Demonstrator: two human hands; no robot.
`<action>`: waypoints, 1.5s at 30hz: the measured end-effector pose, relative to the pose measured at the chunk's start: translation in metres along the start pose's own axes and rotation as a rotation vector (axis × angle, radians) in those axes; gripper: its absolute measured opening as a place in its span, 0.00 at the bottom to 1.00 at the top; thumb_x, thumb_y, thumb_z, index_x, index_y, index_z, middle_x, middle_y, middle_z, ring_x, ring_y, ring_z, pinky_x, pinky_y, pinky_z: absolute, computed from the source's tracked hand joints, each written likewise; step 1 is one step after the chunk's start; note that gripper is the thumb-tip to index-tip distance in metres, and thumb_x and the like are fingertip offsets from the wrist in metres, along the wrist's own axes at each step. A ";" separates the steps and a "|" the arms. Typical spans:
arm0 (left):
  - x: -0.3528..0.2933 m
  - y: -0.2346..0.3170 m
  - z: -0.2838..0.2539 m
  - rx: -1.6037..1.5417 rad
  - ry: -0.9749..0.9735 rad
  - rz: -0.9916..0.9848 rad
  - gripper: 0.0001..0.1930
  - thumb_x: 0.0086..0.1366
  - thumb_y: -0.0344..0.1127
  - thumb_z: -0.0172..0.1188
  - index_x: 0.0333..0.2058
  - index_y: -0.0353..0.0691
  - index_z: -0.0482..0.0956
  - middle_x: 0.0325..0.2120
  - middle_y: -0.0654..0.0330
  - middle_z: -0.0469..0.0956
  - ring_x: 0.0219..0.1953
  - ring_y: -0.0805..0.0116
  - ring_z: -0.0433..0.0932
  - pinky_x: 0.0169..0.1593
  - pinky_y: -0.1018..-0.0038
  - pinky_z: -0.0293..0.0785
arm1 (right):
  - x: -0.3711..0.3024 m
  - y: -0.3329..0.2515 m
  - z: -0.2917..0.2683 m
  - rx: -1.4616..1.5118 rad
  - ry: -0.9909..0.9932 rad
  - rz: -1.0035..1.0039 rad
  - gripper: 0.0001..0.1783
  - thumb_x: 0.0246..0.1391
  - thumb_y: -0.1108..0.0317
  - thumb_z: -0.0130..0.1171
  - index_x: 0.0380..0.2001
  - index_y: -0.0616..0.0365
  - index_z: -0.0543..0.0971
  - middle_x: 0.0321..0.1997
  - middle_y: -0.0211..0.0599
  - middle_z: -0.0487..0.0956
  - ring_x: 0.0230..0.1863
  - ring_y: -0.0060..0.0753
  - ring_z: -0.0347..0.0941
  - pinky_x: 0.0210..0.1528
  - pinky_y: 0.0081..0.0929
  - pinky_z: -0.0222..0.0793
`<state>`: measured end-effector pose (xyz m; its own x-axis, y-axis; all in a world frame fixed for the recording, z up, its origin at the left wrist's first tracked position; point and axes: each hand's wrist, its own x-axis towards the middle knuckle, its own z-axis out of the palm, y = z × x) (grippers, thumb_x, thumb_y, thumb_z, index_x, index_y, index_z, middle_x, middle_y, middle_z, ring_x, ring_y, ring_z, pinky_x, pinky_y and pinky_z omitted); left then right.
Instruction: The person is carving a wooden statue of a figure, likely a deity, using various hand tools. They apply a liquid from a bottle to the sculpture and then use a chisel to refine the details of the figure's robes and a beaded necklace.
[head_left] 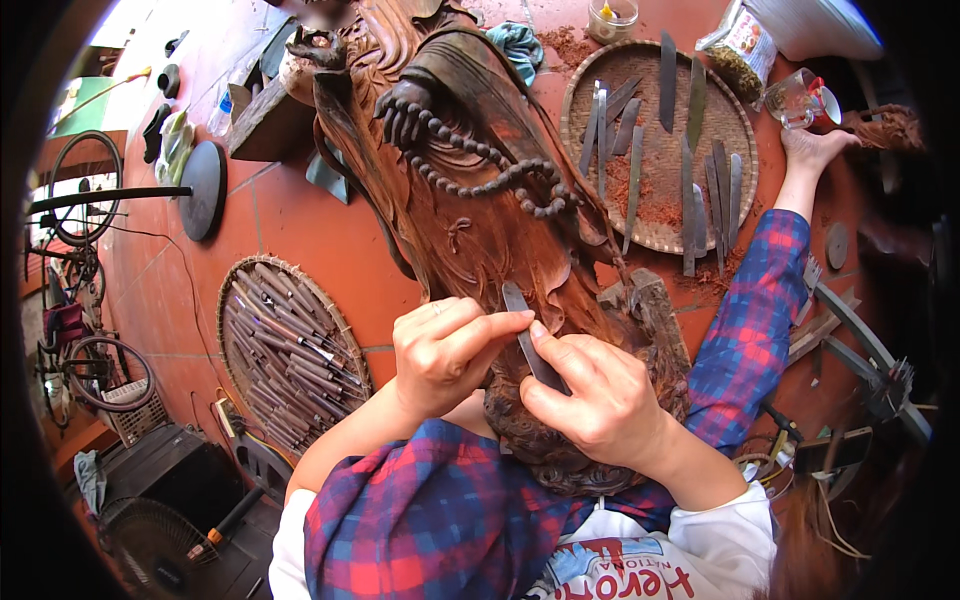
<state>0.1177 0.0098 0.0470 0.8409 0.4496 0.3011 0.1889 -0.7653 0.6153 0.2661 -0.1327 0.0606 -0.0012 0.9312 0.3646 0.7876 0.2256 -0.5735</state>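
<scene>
A flat dark metal strip [541,366], like a file or scraper blade, slants across the lower part of a carved brown wooden statue [500,250]. My right hand [597,395] is closed on the strip's near part, thumb and fingers pinching it. My left hand [445,350] is curled, its index finger and thumb closed at the strip's upper part, touching near the right thumb. The strip's far tip rests against or just above the wood; which one, I cannot tell. Carved into the statue above are a hand and a string of beads [480,165].
A round woven tray [735,110] with several flat metal strips and wood shavings lies at the upper right. Another basket [355,345] holds many handled carving tools. A glass mug [790,100] stands by my outstretched foot [815,150]. A fan [150,540] and bicycles [90,290] are at left.
</scene>
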 end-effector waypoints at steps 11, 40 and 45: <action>-0.008 -0.004 0.001 0.089 0.011 0.107 0.19 0.46 0.32 0.67 0.41 0.44 0.86 0.22 0.67 0.75 0.22 0.70 0.75 0.25 0.73 0.69 | 0.006 0.003 0.004 -0.029 -0.031 0.028 0.14 0.46 0.67 0.60 0.38 0.57 0.81 0.46 0.47 0.77 0.45 0.46 0.78 0.49 0.39 0.78; 0.024 -0.009 -0.005 0.172 0.026 0.121 0.17 0.51 0.30 0.67 0.43 0.43 0.86 0.18 0.67 0.68 0.19 0.70 0.71 0.24 0.72 0.68 | 0.023 0.012 -0.004 -0.074 -0.023 0.068 0.07 0.47 0.66 0.60 0.28 0.58 0.77 0.51 0.64 0.79 0.56 0.56 0.79 0.56 0.42 0.79; 0.000 0.002 -0.006 0.143 -0.014 0.067 0.20 0.46 0.29 0.72 0.42 0.44 0.88 0.16 0.65 0.70 0.18 0.69 0.71 0.24 0.73 0.68 | 0.001 0.003 0.009 -0.034 -0.034 0.025 0.07 0.48 0.66 0.60 0.28 0.58 0.78 0.52 0.65 0.79 0.57 0.58 0.78 0.58 0.45 0.77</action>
<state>0.1154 0.0108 0.0524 0.8609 0.3898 0.3269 0.2017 -0.8514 0.4841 0.2631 -0.1280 0.0529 -0.0015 0.9458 0.3248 0.8082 0.1924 -0.5566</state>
